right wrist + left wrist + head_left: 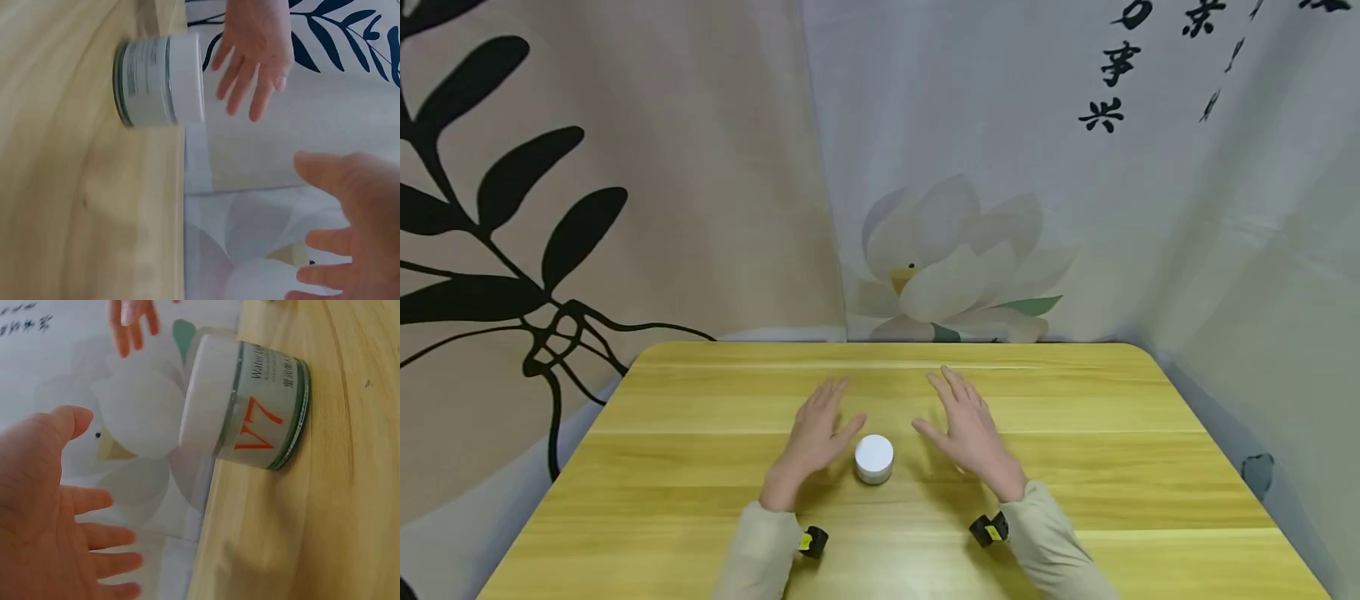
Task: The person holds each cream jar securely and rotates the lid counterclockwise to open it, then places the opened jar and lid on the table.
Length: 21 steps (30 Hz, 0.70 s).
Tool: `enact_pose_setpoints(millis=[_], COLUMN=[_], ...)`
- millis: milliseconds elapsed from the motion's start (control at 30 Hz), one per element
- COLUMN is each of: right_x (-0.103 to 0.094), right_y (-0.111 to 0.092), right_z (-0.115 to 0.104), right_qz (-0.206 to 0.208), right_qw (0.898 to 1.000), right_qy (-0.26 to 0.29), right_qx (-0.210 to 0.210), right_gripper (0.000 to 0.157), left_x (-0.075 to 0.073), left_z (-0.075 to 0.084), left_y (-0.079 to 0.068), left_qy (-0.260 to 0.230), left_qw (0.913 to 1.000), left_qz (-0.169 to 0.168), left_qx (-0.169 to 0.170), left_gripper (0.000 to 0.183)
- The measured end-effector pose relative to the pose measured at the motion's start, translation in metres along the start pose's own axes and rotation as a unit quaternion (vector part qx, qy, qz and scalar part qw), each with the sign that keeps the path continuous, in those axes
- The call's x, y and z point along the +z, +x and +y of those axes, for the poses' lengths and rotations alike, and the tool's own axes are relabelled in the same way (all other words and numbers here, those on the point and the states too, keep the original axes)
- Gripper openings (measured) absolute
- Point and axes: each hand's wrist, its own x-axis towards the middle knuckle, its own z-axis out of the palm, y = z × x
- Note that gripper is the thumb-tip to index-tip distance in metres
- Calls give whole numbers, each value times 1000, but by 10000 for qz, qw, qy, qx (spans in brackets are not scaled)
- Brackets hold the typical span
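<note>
A small cream jar (874,459) with a white lid stands upright on the wooden table, between the two hands. In the left wrist view the jar (262,406) shows a red "V7" and dark print on its glass side. My left hand (816,433) is held to the left of it, fingers spread and thumb pointing toward the lid. On the other side, my right hand (970,429) hovers with fingers apart, farther from the jar than the left. Neither hand touches the jar (159,81).
The light wooden table (1112,467) reaches back to a fabric backdrop (715,167) printed with dark leaves, a pale lotus and brush characters. Each wrist carries a small black camera, the left camera (813,542) and the right camera (988,529), below the long sleeves' cuffs.
</note>
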Motion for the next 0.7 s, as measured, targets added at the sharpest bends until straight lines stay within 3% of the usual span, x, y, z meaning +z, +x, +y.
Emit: enact_pose_setpoints(millis=[100,267,433,567,700], right_x=[7,20,31,22,15], right_y=[0,1,-2,-4,-5], right_z=[-5,-15,-24,-40,-51], right_qz=[-140,-394,-522,-771,-888], right_qw=[9967,9736,9554,9312,9192], right_qy=[800,2246,2907,3543,3810], right_qx=[1,-69,34,364,443], right_gripper=[66,57,52,51,54], left_x=[-3,-4,0,9,18], left_z=[-7,-13,-11,-13,-18], left_y=[-5,-13,-20,-24,-25], left_qy=[-871,-1827,-2247,-2457,-2296], left_qw=[9957,9803,9699,9628,9658], left_qz=[-231,-501,-770,-989,-1110], left_qx=[-224,-560,-536,-538,-465], left_gripper=[62,48,44,55,70])
